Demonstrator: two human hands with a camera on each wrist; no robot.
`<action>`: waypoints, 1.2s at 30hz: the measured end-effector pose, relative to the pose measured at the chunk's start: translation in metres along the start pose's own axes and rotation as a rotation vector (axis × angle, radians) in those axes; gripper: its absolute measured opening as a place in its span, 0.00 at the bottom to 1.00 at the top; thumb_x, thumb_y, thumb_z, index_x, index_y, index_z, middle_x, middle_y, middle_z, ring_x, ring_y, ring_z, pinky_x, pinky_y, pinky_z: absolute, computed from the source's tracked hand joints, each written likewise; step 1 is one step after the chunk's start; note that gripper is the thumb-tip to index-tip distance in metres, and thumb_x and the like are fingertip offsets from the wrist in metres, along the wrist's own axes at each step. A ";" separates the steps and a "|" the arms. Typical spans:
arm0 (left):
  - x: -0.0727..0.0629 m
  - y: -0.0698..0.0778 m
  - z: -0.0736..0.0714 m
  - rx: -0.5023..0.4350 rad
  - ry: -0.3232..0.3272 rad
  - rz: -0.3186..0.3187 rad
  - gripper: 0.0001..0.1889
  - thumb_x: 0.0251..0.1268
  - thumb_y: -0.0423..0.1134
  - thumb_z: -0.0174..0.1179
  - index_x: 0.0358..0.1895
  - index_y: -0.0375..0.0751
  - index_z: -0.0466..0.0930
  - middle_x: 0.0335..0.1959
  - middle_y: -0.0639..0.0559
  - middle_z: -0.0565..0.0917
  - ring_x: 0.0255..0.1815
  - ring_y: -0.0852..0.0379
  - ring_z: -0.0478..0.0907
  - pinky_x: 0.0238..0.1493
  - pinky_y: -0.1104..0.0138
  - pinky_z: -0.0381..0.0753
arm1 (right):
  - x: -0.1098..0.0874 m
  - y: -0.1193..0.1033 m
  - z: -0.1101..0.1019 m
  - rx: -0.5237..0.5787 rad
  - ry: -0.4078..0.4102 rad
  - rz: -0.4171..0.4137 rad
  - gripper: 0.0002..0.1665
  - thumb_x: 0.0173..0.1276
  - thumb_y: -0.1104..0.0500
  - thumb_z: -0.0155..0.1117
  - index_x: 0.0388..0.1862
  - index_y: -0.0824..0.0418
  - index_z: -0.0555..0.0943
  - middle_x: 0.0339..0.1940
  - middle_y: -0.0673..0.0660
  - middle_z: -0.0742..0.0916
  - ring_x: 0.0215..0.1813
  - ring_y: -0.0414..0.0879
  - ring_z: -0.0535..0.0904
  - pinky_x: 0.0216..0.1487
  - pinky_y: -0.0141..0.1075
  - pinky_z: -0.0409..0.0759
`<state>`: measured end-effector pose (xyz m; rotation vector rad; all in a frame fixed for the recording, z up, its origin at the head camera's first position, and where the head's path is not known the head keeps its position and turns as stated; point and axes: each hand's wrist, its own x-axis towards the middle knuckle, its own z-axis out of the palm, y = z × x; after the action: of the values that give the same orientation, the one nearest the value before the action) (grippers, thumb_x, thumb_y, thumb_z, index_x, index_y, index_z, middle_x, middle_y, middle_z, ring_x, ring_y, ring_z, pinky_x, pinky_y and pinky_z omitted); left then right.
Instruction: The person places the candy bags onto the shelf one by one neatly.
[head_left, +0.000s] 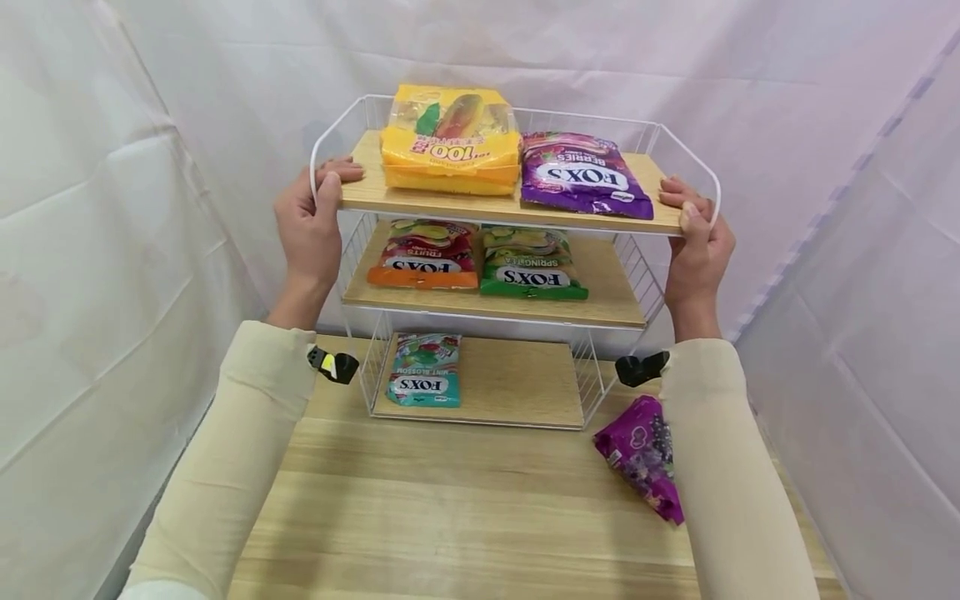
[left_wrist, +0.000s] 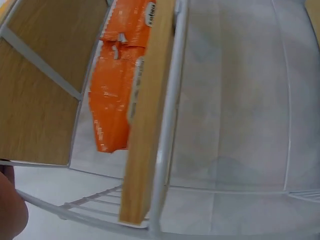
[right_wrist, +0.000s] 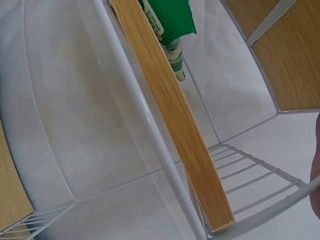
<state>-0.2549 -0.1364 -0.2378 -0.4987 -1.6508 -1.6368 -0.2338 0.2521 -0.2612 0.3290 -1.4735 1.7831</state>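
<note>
A three-tier white wire rack with wooden boards stands on a table. My left hand grips the left end of its top shelf, and my right hand grips the right end. On that shelf are a yellow candy bag and a purple Fox's Berries bag. The middle shelf bears a red-and-orange Fox's Fruits bag and a green Spring Tea bag. A teal Mint Blossom bag lies on the left of the bottom shelf.
A magenta bag lies on the wooden table, right of the rack and partly hidden by my right sleeve. White fabric walls enclose the table at the back and both sides.
</note>
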 end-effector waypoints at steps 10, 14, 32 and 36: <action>-0.007 0.001 0.010 0.016 0.088 0.135 0.17 0.68 0.30 0.45 0.37 0.20 0.82 0.39 0.32 0.84 0.52 0.48 0.80 0.62 0.63 0.70 | 0.001 -0.002 -0.002 0.023 0.005 0.007 0.19 0.67 0.61 0.48 0.40 0.71 0.84 0.56 0.64 0.81 0.65 0.51 0.71 0.60 0.38 0.72; -0.006 -0.001 0.009 0.034 0.100 0.164 0.17 0.67 0.30 0.45 0.37 0.19 0.82 0.39 0.30 0.83 0.51 0.49 0.80 0.61 0.63 0.70 | 0.003 -0.001 -0.002 0.015 -0.009 0.008 0.19 0.67 0.60 0.48 0.41 0.70 0.84 0.56 0.64 0.81 0.66 0.50 0.71 0.60 0.38 0.72; -0.005 -0.007 0.003 0.022 0.116 0.165 0.16 0.67 0.30 0.46 0.37 0.20 0.82 0.39 0.32 0.84 0.50 0.49 0.80 0.60 0.63 0.72 | 0.002 0.002 0.003 -0.034 -0.023 0.030 0.20 0.68 0.59 0.47 0.42 0.68 0.84 0.57 0.61 0.81 0.65 0.48 0.71 0.59 0.36 0.74; -0.005 -0.006 0.009 0.006 0.108 0.146 0.16 0.67 0.30 0.46 0.37 0.20 0.83 0.39 0.34 0.85 0.51 0.50 0.80 0.60 0.63 0.72 | 0.002 -0.002 -0.004 -0.069 -0.016 0.038 0.19 0.69 0.58 0.48 0.43 0.66 0.85 0.57 0.60 0.81 0.65 0.47 0.71 0.59 0.35 0.74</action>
<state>-0.2582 -0.1277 -0.2445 -0.5062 -1.5044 -1.5252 -0.2327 0.2563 -0.2603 0.2826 -1.5580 1.7583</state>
